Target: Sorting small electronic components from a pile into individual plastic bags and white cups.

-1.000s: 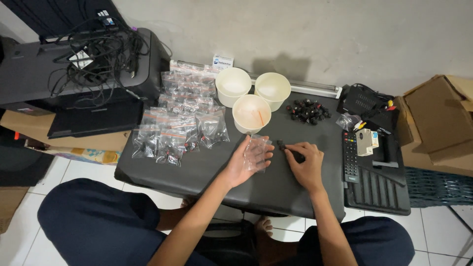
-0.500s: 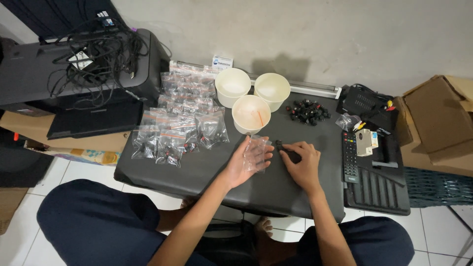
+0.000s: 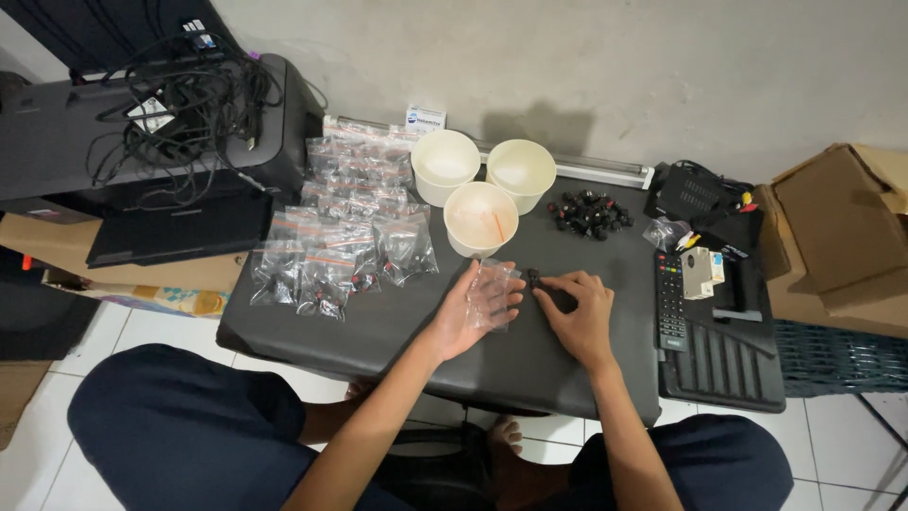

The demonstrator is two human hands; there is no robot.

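My left hand (image 3: 466, 314) holds a small clear plastic bag (image 3: 494, 294) flat on the dark table (image 3: 378, 326). Just to its right, my right hand (image 3: 579, 312) pinches a small black part (image 3: 532, 277) at the bag's mouth. A pile of the same small black parts (image 3: 590, 213) lies farther back on the table. Three cream paper cups (image 3: 480, 218) stand behind my hands. Several filled clear bags (image 3: 345, 232) with red seal strips are spread out on the left side of the table.
A black printer (image 3: 142, 132) draped with tangled cables stands at the left. A remote control (image 3: 670, 299), a black keyboard-like tray (image 3: 724, 360) and small gadgets lie to the right. Brown cardboard boxes (image 3: 837, 232) sit at the far right. My legs are under the table.
My right hand has shifted a little left, bringing the black part up to the bag's mouth. My left hand stays on the bag.
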